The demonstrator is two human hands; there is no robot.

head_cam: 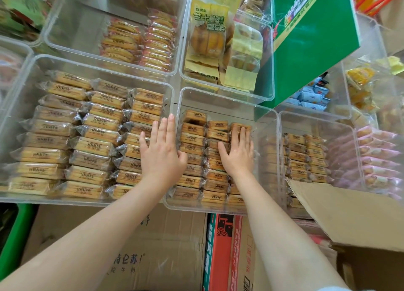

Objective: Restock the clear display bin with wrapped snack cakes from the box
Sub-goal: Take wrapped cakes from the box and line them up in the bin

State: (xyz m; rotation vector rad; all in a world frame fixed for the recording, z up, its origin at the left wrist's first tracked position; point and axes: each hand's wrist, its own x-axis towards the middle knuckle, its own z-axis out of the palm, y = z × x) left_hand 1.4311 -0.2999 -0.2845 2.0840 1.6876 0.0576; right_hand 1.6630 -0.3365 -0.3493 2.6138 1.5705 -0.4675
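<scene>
Light, soft-cored, film-wrapped: wrapped snack cakes [192,147] likely to crush under a hard squeeze and to slide on their glossy sleeves. Best taken by the long sides, several at once between flat palms, not by the crimped ends. Packed on edge in three rows inside the clear display bin [220,99], filling its near part and leaving bare floor at the far end. Left hand [162,153] flat, fingers straight and spread, straddling the wall between this bin and the fuller large bin [105,66] on the left, thumb touching the leftmost row. Right hand [239,152] likewise flat and gripping nothing, fingers straight, pressing down on the middle and right rows. Hands apart, with the left row between them. By the look of it, settling or squaring the rows rather than lifting. Open cardboard box [349,212] at lower right, flap raised beside the right forearm; contents hidden. More cartons below the shelf edge, a green box [310,50] leaning across the bins beyond.
</scene>
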